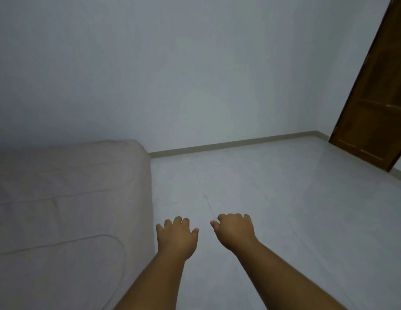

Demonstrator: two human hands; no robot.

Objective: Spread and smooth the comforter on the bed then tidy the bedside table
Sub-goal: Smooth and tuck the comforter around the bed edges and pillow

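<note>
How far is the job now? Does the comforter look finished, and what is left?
The comforter lies flat where visible, with faint creases: spreading looks done there. The left hand and right hand hang over the floor, holding nothing. No bedside table is in view; tidying it seems left.

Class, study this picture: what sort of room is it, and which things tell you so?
Most likely a plain bedroom: a bed in a pale cover stands against a bare wall, with a tiled floor and a wooden door at the right.
</note>
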